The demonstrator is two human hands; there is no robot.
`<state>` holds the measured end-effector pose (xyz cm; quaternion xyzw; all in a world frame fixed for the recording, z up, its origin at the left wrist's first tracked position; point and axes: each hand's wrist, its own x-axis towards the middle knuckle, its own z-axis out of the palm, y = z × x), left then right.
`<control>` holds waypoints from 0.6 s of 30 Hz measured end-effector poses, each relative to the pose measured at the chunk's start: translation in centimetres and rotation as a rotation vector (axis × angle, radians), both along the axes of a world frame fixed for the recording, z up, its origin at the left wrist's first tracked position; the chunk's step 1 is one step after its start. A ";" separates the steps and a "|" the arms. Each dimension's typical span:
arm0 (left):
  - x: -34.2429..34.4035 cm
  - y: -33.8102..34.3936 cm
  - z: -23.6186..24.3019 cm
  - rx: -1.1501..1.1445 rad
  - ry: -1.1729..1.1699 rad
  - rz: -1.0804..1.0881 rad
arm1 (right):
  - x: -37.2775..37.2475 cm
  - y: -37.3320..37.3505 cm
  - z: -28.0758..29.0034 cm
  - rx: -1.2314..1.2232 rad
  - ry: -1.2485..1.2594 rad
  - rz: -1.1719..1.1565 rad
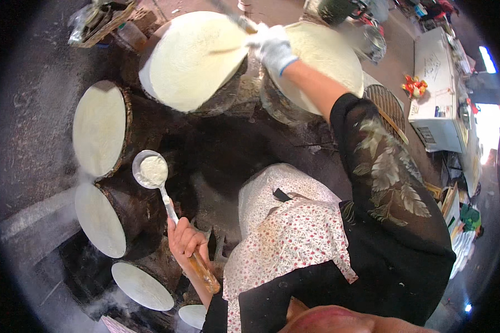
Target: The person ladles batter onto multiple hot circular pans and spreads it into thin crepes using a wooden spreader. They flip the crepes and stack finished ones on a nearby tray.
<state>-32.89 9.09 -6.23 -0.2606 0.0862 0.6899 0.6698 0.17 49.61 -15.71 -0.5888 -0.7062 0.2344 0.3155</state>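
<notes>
My left hand [187, 242] is wrapped round the wooden handle of a metal ladle [164, 197], its bowl holding thick white batter [153, 171]. Reaching far forward, my right hand [272, 46] wears a white glove with a blue cuff. It is closed on a long thin tool [240, 21], blurred by motion, whose kind I cannot make out. Beneath that hand lies the edge of a large round pale sheet [197, 64], and a second pale sheet [322, 64] is just to its right. Each sheet covers a round cooking surface on a dark, drum-like base.
Several more pale round surfaces curve down the left, including an upper one [99, 127] and a lower one [141, 286]; steam rises there. A round wire rack [384, 100] with a stick across it stands right. Beyond are a white chest cabinet [436, 89] and a basket [103, 25] far left.
</notes>
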 end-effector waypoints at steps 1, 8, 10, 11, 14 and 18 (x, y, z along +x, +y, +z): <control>0.4 -0.2 0.2 0.004 0.000 -0.017 | 2.3 0.9 0.9 0.667 -0.485 0.019; 0.8 -0.6 0.3 -0.019 -0.077 0.018 | 17.2 -3.3 -0.2 0.553 -0.517 -0.148; 0.4 -0.3 0.1 0.067 -0.090 -0.030 | 18.0 -6.3 -3.4 0.335 -0.660 -0.198; 0.2 -0.1 0.0 0.074 -0.102 0.012 | 17.9 -7.6 -5.1 0.210 -0.739 -0.192; -0.2 0.5 0.0 0.079 -0.095 0.018 | 16.2 -10.1 -9.0 0.212 -0.731 -0.171; -0.5 0.9 0.4 0.064 -0.100 0.009 | 13.0 -11.1 -10.9 0.430 -0.647 -0.098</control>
